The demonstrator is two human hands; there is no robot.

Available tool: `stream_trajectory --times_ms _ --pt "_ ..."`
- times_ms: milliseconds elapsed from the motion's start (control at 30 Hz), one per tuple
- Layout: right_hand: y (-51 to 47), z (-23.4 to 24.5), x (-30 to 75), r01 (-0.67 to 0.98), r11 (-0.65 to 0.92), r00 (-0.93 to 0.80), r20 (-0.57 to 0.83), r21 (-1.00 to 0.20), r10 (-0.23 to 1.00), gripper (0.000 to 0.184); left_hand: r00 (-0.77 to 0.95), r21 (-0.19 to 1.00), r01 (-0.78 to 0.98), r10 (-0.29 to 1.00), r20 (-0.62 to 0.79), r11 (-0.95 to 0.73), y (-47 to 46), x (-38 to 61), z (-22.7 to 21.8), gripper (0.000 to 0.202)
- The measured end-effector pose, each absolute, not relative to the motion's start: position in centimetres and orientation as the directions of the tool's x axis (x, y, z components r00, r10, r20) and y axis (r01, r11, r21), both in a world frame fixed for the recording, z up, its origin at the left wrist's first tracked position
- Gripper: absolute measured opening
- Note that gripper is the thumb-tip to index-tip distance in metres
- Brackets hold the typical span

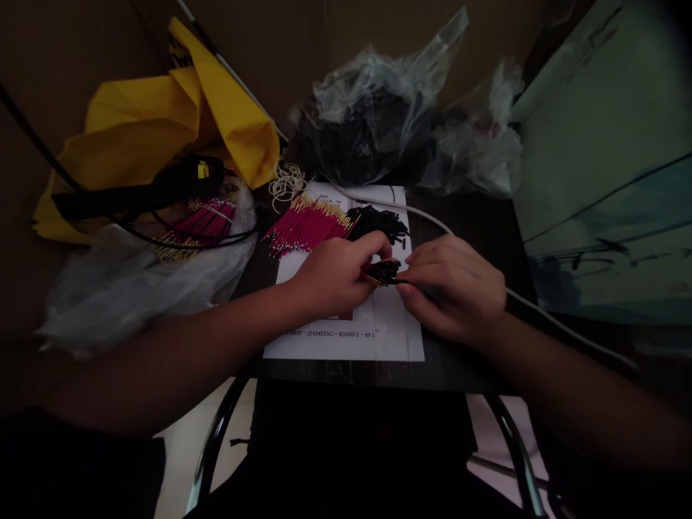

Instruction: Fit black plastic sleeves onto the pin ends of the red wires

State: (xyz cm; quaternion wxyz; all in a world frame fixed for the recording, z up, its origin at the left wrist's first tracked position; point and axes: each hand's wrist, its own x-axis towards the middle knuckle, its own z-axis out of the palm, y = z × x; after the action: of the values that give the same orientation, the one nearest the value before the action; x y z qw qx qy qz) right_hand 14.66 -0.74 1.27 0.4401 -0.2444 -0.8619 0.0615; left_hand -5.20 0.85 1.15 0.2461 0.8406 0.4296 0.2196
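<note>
My left hand (pixel 340 274) is closed around a small bundle of wires (pixel 383 272), whose black and gold ends stick out past the fingers toward the right. At those ends, my right hand (pixel 457 285) pinches a short black sleeve (pixel 403 281), its fingertips nearly touching the bundle. Behind the left hand lies a pile of red wires (pixel 308 225) with gold tips. Beside it sits a heap of short black tube pieces (pixel 381 222). Both rest on a printed white sheet (pixel 346 347) beneath my hands.
Clear bags (pixel 373 108) with dark contents stand at the back. Left are a yellow bag (pixel 145 115) and a plastic bag (pixel 135 281) with more red wires. A white cable (pixel 562 317) crosses the dark table. A pale panel (pixel 616 180) rises at right.
</note>
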Motion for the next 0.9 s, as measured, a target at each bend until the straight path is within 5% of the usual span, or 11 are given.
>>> stream_trajectory --times_ms 900 --pt "-0.53 1.28 14.85 0.362 0.887 -0.526 0.722 -0.287 0.449 0.011 0.53 0.599 0.618 0.833 0.16 -0.509 0.95 -5.23 1.22 0.016"
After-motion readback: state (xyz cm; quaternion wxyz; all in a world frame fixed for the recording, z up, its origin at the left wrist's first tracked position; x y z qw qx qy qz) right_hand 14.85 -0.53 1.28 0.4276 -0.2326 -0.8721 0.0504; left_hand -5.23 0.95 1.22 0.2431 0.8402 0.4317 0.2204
